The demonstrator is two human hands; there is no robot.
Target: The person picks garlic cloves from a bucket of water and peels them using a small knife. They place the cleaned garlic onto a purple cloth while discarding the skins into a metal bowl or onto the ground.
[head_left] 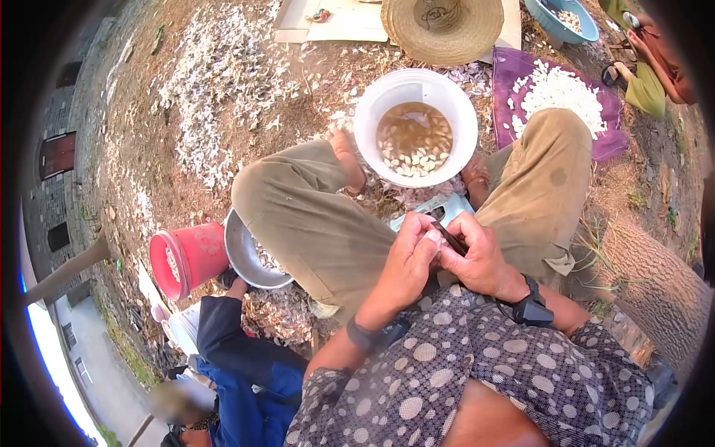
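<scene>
My left hand (411,257) is closed in a pinch around a small whitish piece (433,235), which looks like a garlic clove and is mostly hidden by the fingers. Wrapped in my right hand (478,253) is a dark, slim tool (451,240) that looks like a small knife; its blade is hard to make out. Both hands meet in front of my lap. Between my feet stands a white bucket (362,127) with brownish water and pale cloves (418,160) in it. A light-blue plastic item (452,206) lies partly behind my hands.
Many peeled cloves (562,100) lie on a purple cloth (509,71) at the right. A straw hat (480,30) rests ahead on cardboard (339,26). At left are a red bucket (205,249) and a metal basin (242,253). Other people sit at lower left and upper right.
</scene>
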